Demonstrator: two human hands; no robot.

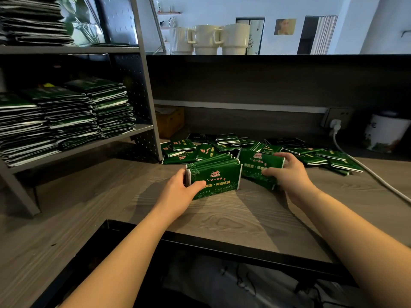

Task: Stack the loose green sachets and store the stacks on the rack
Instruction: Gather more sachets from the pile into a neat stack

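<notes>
My left hand (181, 192) grips a stack of green sachets (216, 174) standing on edge on the wooden desk, thumb on its printed front face. Just to the right, my right hand (289, 172) holds a single green sachet (260, 167), fingers curled over its right edge and thumb on its face; it leans beside the stack. Behind both lies a pile of loose green sachets (224, 145) spread across the desk. The grey metal rack (142, 90) stands at the left, its middle shelf carrying three tall sachet stacks (66, 116) and its top shelf another stack (33, 21).
A white power cable (375, 174) runs along the desk's right side from a wall socket (335, 124). A white tin (384, 132) stands at the far right. A small wooden box (170, 121) sits behind the pile. Three white mugs (209, 38) stand on the raised counter.
</notes>
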